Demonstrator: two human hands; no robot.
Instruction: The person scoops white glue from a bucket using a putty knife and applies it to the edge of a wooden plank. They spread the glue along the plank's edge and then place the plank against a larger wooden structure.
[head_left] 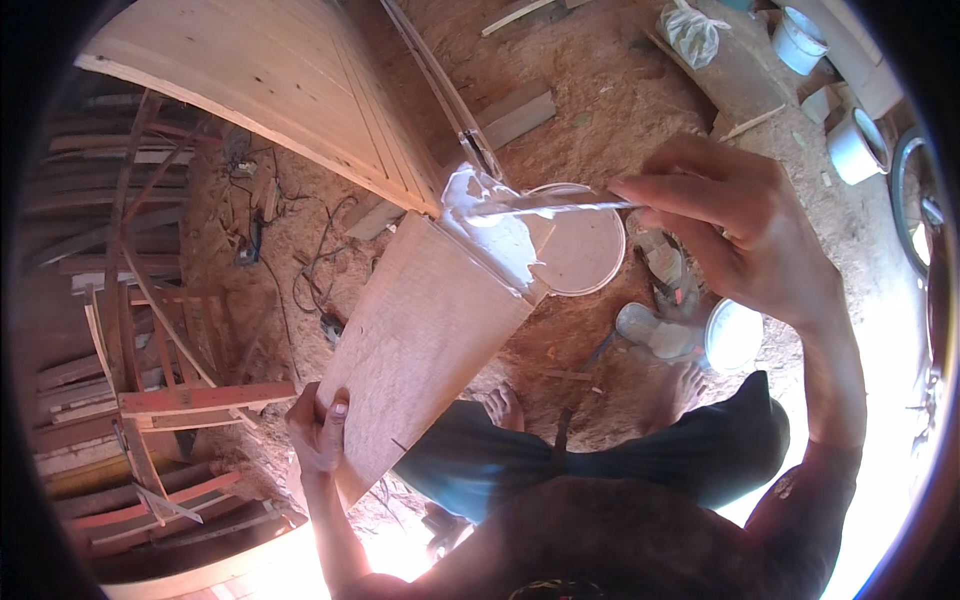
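Your left hand (318, 430) grasps the flat wooden board (430, 340) at its near left edge, thumb on the top face, while your right hand (730, 215) pinches a thin stick (575, 202) between thumb and fingers. The board lies before you over your left trouser leg (480, 455), its long axis slanting from the near left end to the far right end. White paste (508, 245) spreads along that far end, and the stick, almost level across your view, points left into it. The board's far left corner meets the lower corner of a large wooden panel (260, 100) in view; whether they touch, you cannot tell. Just past its far right corner sits a pale round lid or tub (585, 250). Open earth floor (610, 110) stretches beyond that, giving your right hand room on the far side.
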